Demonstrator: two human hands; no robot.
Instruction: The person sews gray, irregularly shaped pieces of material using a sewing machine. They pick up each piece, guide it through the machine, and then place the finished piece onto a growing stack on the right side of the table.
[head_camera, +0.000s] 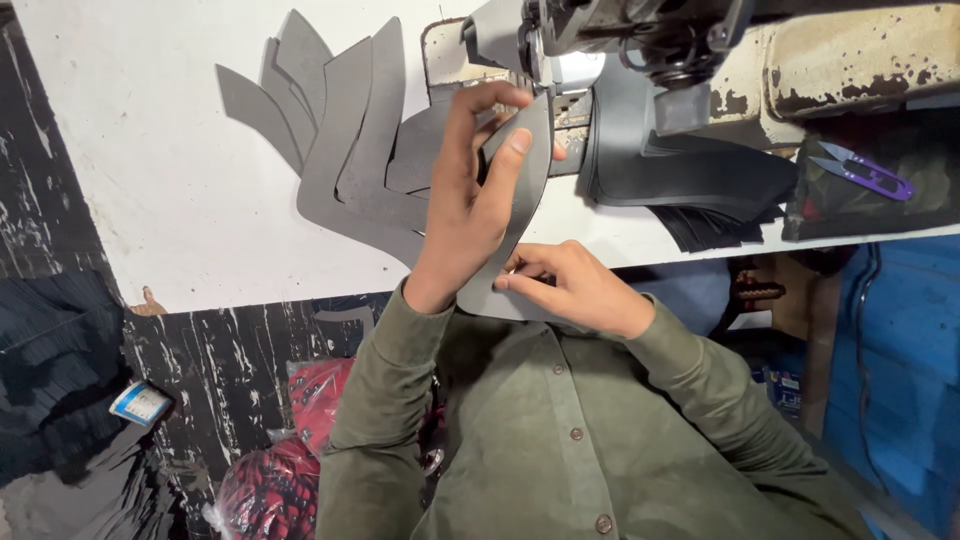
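White table (150, 150) edge: hands (470, 215) grip grey strip (530, 175)

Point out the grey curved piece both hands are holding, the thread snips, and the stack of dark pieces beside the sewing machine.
Grey curved piece (527, 195), head view: its middle band.
Thread snips (866, 172), head view: its purple handle.
Stack of dark pieces (700, 180), head view: top piece's flat face.

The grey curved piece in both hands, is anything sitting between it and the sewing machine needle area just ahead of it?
Nothing visible does. The grey curved piece, held by the left hand and right hand, already has its top end at the sewing machine head. The fanned grey pieces lie off to one side.
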